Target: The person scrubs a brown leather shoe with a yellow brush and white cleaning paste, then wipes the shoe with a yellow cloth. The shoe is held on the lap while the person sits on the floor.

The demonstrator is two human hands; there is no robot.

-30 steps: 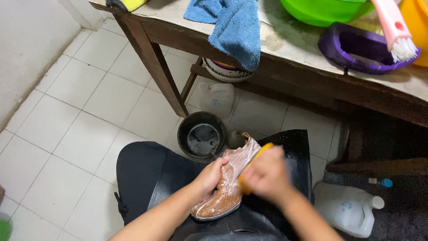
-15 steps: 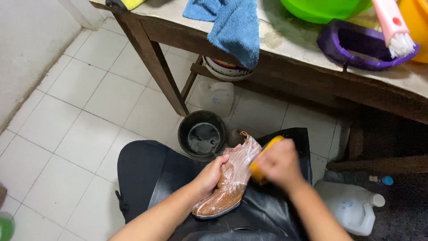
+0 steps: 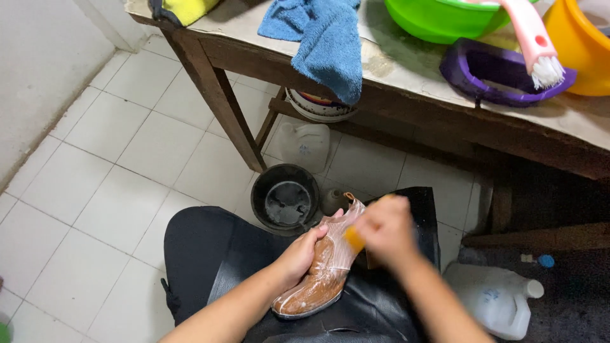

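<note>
On my lap, over a black apron, lies a brown soapy shoe with a ribbed pale upper. My left hand grips the shoe's side and steadies it. My right hand, blurred by motion, is closed around a yellow brush that presses on the shoe's upper part. Most of the brush is hidden under my fingers.
A wooden table ahead carries a blue towel, a green basin, a purple tray, a pink brush and an orange bucket. Below it stand a black bucket and white jugs.
My right hand has gone back and forth with the brush along the shoe, and is now at its upper part. The left hand keeps its hold.
</note>
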